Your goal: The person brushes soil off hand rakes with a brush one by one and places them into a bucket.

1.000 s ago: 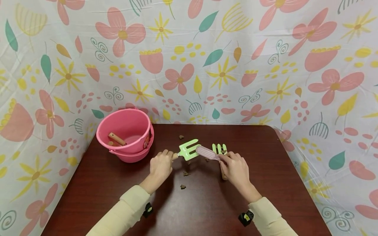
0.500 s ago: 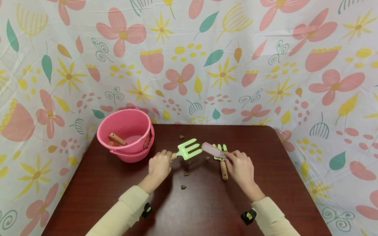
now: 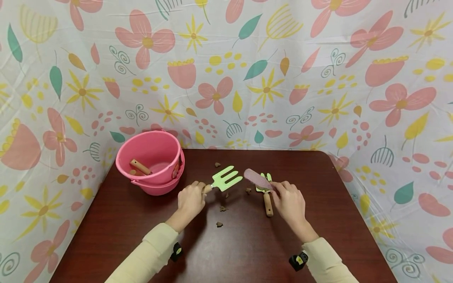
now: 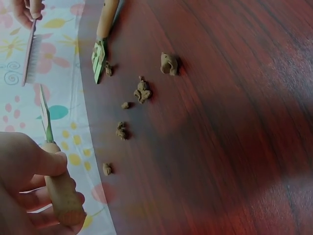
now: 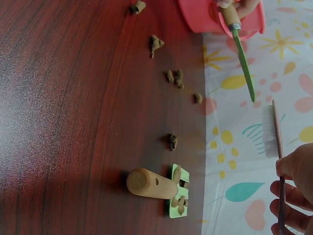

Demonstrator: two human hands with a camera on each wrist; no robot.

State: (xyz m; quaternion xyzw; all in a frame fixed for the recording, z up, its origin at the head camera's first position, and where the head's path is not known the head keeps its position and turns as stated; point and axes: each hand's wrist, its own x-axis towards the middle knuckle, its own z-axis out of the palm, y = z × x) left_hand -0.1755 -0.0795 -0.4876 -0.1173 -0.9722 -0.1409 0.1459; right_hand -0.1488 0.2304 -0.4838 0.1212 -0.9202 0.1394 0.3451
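Observation:
In the head view my left hand [image 3: 191,200] grips the wooden handle of a green garden fork [image 3: 223,180], its tines pointing right and held above the table. My right hand [image 3: 289,199] pinches the thin handle of a pinkish brush [image 3: 257,179]; its white bristles [image 5: 270,131] show in the right wrist view. Brush and fork are apart. Partly behind the brush, a small green rake [image 3: 268,204] with a wooden handle lies on the table, brown clumps [image 5: 180,204] on its head. More brown clumps [image 4: 142,91] are scattered on the table between the hands.
Two stacked pink buckets [image 3: 161,185] stand at the table's back left, a wooden-handled tool [image 3: 140,166] inside. The dark wooden table [image 3: 240,251] meets a flower-print cloth [image 3: 216,118] behind and at both sides.
The brush has moved off the fork's tines to the right and tilted, with my right hand going right too. The fork has shifted and turned slightly in my left hand.

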